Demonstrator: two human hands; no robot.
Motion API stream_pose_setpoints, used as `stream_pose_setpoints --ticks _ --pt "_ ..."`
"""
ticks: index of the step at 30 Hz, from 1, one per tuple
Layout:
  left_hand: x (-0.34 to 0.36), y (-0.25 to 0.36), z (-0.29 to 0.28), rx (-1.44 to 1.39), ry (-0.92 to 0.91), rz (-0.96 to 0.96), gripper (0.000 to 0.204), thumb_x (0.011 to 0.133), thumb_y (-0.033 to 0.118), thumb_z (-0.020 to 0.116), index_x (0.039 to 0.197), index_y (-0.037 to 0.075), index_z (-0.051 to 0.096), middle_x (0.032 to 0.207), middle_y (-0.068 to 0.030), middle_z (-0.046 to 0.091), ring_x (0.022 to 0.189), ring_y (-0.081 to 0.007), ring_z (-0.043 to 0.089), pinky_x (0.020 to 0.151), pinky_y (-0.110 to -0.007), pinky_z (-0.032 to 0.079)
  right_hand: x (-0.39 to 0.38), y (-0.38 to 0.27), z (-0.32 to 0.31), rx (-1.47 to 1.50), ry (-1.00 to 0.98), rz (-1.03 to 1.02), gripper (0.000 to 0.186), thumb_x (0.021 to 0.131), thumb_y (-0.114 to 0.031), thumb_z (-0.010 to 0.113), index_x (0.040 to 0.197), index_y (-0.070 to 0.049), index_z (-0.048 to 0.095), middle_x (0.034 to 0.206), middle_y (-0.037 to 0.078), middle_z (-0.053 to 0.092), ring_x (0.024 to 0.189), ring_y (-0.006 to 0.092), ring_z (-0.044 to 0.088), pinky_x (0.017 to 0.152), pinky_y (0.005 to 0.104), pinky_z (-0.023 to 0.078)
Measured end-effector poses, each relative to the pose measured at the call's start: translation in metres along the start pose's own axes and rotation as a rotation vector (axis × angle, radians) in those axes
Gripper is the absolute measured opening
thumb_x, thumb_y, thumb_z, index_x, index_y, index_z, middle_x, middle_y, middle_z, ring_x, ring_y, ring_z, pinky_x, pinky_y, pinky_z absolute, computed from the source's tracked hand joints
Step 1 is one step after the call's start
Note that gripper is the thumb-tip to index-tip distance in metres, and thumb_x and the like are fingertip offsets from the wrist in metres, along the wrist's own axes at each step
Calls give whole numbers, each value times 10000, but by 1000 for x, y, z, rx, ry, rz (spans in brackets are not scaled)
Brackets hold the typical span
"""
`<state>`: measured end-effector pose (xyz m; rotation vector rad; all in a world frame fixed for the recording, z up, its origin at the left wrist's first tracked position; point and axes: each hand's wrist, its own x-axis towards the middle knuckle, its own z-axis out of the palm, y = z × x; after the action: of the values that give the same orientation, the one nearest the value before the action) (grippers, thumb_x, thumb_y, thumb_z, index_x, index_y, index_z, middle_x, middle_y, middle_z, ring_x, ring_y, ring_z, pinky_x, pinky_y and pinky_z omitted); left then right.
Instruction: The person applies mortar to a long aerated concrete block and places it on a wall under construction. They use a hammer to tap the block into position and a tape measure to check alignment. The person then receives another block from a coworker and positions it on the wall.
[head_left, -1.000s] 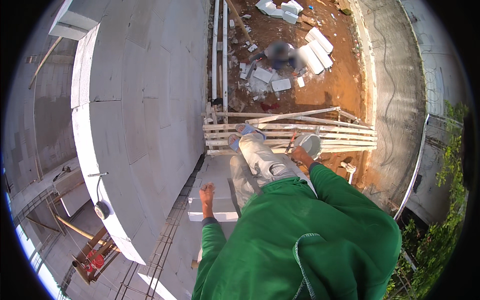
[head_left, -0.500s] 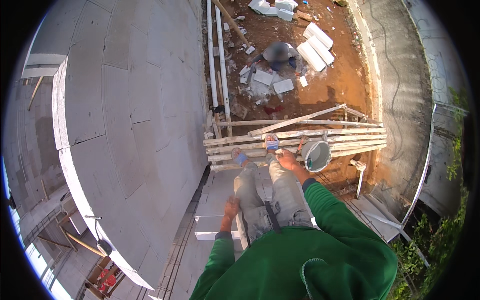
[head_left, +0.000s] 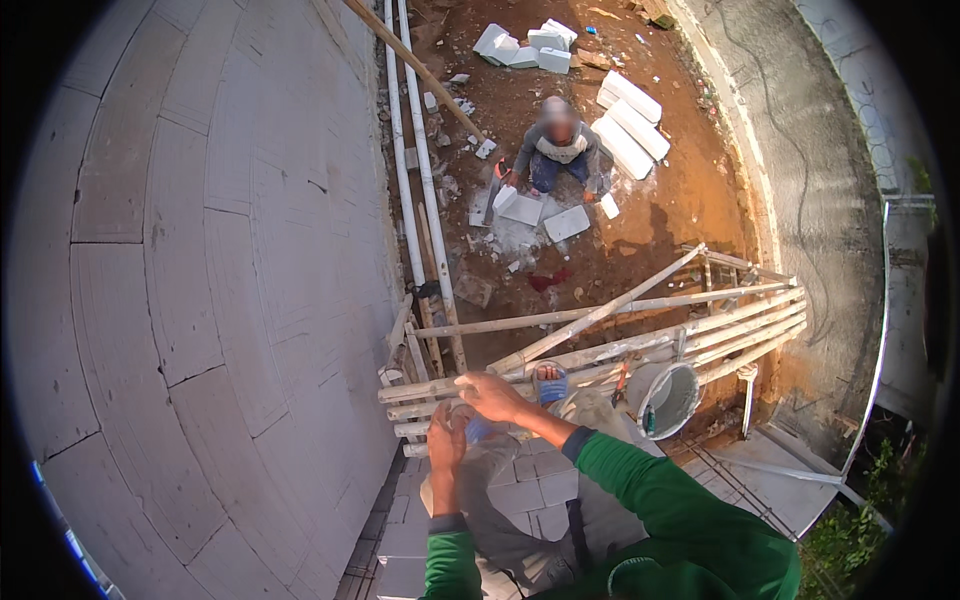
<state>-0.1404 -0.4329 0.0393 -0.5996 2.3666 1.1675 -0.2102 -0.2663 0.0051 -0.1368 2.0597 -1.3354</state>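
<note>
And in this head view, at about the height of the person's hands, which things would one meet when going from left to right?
Pale block wall → left hand → right hand → blue sandal on the right foot → grey bucket → rough grey wall.

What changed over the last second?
The bare right hand left the side of the round grey bucket, swinging left; the bare left hand came forward, close to it, over the pale bamboo poles. Grip or release: can't tell. The right blue-strapped sandal moved right. Unchanged: bucket by the poles, long white blocks beyond.
</note>
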Motion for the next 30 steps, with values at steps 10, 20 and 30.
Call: stream_pose_setpoints --ticks 10,20,30 --pt "92 0 41 329 -278 19 501 1020 219 665 1450 -30 607 1366 -345 664 1255 -506 657 1054 -539 533 112 47 -34 -387 222 -329 230 924 -64 691 1125 46 660 1045 213 700 939 374 713 856 487 580" --pt "92 -23 38 500 -17 53 502 1011 182 724 1468 8 613 1381 -275 688 1279 -480 659 1071 -522 537 159 77 -40 -769 130 -451 226 901 4 649 1112 73 689 970 199 710 935 317 717 845 433 567" --pt "80 10 51 476 -82 289 498 1034 236 722 1484 46 625 1369 -272 697 1270 -469 675 1033 -518 561 183 98 -28 -667 98 -404 189 910 20 631 1071 93 697 981 265 734 952 378 771 858 467 608"
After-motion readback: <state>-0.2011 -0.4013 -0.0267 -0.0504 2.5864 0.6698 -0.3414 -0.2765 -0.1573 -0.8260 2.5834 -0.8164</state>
